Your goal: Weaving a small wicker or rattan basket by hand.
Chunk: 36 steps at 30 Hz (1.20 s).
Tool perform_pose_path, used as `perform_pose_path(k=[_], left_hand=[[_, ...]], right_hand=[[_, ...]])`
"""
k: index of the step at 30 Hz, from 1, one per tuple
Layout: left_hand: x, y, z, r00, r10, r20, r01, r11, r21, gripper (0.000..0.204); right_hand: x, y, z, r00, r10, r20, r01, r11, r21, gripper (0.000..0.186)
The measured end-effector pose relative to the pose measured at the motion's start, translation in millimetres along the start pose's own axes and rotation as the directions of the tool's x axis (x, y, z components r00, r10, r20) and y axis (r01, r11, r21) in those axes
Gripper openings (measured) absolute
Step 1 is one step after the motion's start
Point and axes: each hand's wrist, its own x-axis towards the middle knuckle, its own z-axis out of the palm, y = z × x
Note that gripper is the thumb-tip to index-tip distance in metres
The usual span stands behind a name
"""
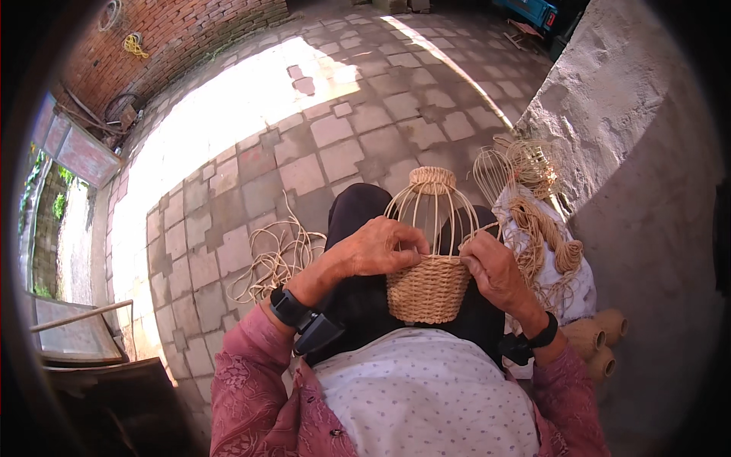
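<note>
A half-woven basket point(429, 291) stands between my knees, its tan lower body closely woven. Thin bare ribs point(436, 221) rise from that body and curve in to a narrow woven collar point(432, 180) at the top. My left hand point(381, 248) is closed at the left of the weave's upper edge, thumb and fingers pinching the rim. On the right side, my right hand point(496, 276) is closed in a pinch on a cord point(487, 227) beside the same edge; part of the cord loops up above the fingers. Fingertips partly cover the weave there.
Loose cord point(278, 259) lies tangled on the paving at my left. To my right, a white cloth point(575, 293) bears hanks of twine point(567, 256), with open rib frames point(533, 164) behind. Several tan spools point(585, 335) lie beside a rough wall point(632, 114). Wooden panels point(76, 327) stand far left.
</note>
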Motion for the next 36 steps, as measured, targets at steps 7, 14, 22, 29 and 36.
perform_pose_path(k=[7, 14, 22, 29, 36], left_hand=[[-16.8, -10.7, 6.9, 0.982, -0.187, 0.021, 0.179, 0.893, -0.413, 0.018], [-31.5, -22.6, 24.9, 0.91, 0.19, -0.368, -0.255, 0.957, -0.136, 0.015], [-25.1, -18.1, 23.2, 0.923, 0.168, -0.347, -0.18, 0.984, -0.004, 0.012], [-20.9, -21.1, 20.6, 0.909, 0.172, -0.381, -0.18, 0.984, 0.013, 0.006], [-13.8, -12.6, 5.4, 0.961, 0.128, -0.244, -0.165, 0.976, -0.139, 0.016]], right_hand=[[2.3, 6.7, -1.9, 0.992, 0.095, 0.077, -0.105, 0.983, 0.149, 0.003], [5.2, 9.4, -1.0, 0.99, 0.098, 0.104, -0.116, 0.976, 0.186, 0.003], [7.5, 12.1, -0.1, 0.982, 0.117, 0.147, -0.146, 0.967, 0.207, 0.002], [10.3, 12.2, -0.4, 0.982, 0.106, 0.155, -0.137, 0.969, 0.205, 0.003], [11.6, 15.7, 1.3, 0.98, 0.107, 0.168, -0.145, 0.961, 0.236, 0.005]])
